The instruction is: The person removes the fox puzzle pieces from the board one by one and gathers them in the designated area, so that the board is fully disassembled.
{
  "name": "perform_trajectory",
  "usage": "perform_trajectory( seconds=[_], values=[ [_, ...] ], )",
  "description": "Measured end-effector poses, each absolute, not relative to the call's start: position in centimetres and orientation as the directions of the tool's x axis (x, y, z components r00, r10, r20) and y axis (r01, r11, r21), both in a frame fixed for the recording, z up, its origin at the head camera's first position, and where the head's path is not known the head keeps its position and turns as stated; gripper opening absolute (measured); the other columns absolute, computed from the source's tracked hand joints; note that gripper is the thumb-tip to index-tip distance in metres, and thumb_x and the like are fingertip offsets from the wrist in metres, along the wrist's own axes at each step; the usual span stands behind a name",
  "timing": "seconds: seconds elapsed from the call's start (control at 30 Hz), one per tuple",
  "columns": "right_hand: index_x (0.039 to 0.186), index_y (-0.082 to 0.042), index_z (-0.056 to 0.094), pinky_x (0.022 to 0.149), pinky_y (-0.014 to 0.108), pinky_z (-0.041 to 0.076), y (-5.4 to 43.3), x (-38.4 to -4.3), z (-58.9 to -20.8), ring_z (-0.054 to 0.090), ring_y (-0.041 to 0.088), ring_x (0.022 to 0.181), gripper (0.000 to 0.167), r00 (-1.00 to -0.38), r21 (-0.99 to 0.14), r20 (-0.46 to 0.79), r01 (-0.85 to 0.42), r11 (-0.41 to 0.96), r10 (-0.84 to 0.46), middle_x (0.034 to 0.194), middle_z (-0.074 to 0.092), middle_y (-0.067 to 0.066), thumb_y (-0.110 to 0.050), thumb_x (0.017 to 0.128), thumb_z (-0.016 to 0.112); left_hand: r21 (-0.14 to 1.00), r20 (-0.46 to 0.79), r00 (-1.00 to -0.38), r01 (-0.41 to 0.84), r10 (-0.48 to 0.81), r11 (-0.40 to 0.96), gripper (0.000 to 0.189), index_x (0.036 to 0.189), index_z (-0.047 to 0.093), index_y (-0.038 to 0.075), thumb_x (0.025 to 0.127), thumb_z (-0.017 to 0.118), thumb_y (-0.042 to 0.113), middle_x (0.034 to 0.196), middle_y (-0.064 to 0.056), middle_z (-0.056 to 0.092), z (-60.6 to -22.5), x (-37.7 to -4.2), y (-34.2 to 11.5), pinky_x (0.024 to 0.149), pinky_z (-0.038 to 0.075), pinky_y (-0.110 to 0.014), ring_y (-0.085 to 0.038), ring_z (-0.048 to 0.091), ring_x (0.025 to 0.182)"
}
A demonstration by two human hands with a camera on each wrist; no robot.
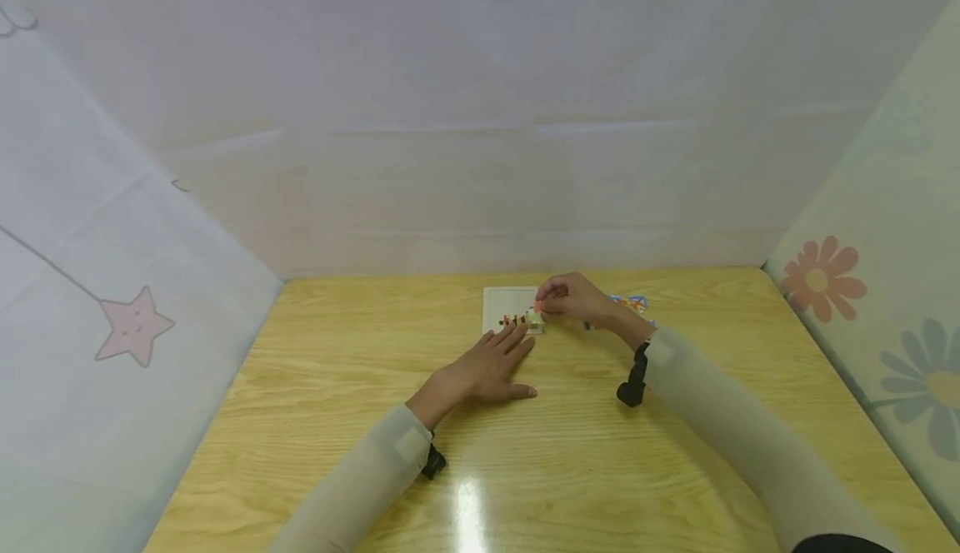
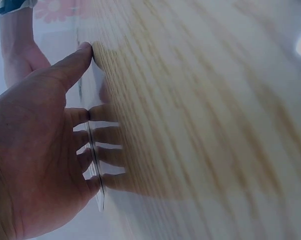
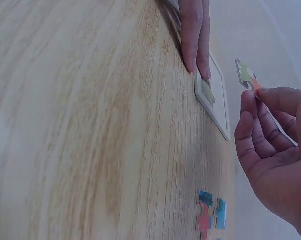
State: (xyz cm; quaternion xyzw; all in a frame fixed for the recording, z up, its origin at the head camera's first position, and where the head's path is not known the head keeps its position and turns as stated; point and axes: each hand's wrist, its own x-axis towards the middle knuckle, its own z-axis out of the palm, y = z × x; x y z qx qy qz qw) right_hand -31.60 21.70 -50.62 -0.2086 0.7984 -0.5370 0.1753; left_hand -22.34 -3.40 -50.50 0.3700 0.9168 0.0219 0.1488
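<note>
A white puzzle tray [image 1: 504, 301] lies toward the back of the table. Along its near side sit puzzle pieces [image 1: 514, 320] with brown and orange markings. The left hand [image 1: 491, 370] spreads out over the table, its fingertips at the tray's near edge and on those pieces, thumb pointing to the right. Between thumb and fingertips the right hand [image 1: 576, 297] pinches a green and orange puzzle piece [image 3: 246, 75], raised over the tray's right side. In the right wrist view, part of a green piece [image 3: 208, 92] shows in the tray beside the left fingertips.
Loose puzzle pieces [image 3: 204, 212] in blue and red lie on the table to the right of the tray, partly hidden behind the right hand in the head view. The wooden table [image 1: 360, 370] meets white cloth walls [image 1: 480, 203] at its back and sides.
</note>
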Motion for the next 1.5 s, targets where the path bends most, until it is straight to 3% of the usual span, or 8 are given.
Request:
perform_trajectory(
  seconds=[0.43,0.63,0.8,1.0,1.5],
  values=[
    [0.126,0.007,0.067,0.096,0.056,0.059,23.8,-29.7,-50.0,0.072,0.038,0.104,0.028,-0.84,-0.926,-0.068,-0.148,0.348,-0.538,0.11,0.075,0.02,-0.011,0.105,0.068,0.167,-0.247,-0.683,0.669,0.688,0.724,0.091,0.17,0.021,0.01,0.105,0.054,0.064,0.178,-0.014,0.007,-50.6,-22.2,-3.4,0.13,0.018,-0.055,-0.033,0.008,0.164],
    [0.122,0.005,0.07,0.087,0.055,0.06,24.9,-29.1,-50.2,0.07,0.044,0.099,0.024,-0.838,-0.92,-0.052,-0.172,0.353,-0.543,0.106,0.075,0.02,-0.012,0.105,0.068,0.164,-0.248,-0.682,0.671,0.688,0.723,0.092,0.171,0.02,0.01,0.105,0.052,0.065,0.178,-0.013,0.006,-50.8,-22.3,-3.4,0.131,0.018,-0.055,-0.032,0.007,0.165],
    [0.12,0.004,0.071,0.084,0.051,0.06,25.7,-28.5,-50.3,0.07,0.038,0.095,0.021,-0.842,-0.912,-0.049,-0.182,0.369,-0.538,0.104,0.075,0.019,-0.01,0.105,0.067,0.169,-0.252,-0.685,0.664,0.684,0.728,0.092,0.171,0.018,0.011,0.105,0.051,0.065,0.179,-0.012,0.005,-50.9,-22.3,-3.3,0.131,0.017,-0.054,-0.031,0.006,0.165],
    [0.117,0.001,0.071,0.09,0.047,0.062,26.9,-28.0,-50.7,0.073,0.025,0.096,0.016,-0.844,-0.913,-0.083,-0.15,0.381,-0.53,0.104,0.075,0.015,-0.009,0.105,0.067,0.174,-0.254,-0.683,0.664,0.685,0.727,0.091,0.171,0.018,0.011,0.105,0.051,0.065,0.179,-0.012,0.004,-51.0,-22.2,-3.3,0.131,0.016,-0.054,-0.031,0.005,0.165],
    [0.118,0.007,0.069,0.085,0.035,0.063,29.5,-27.0,-51.2,0.074,0.028,0.097,0.017,-0.847,-0.911,-0.079,-0.154,0.383,-0.527,0.11,0.074,0.022,-0.003,0.105,0.065,0.151,-0.249,-0.681,0.675,0.689,0.722,0.091,0.171,0.016,0.011,0.106,0.05,0.065,0.179,-0.013,0.003,-51.2,-22.2,-3.3,0.131,0.015,-0.054,-0.031,0.004,0.165]
  ],
)
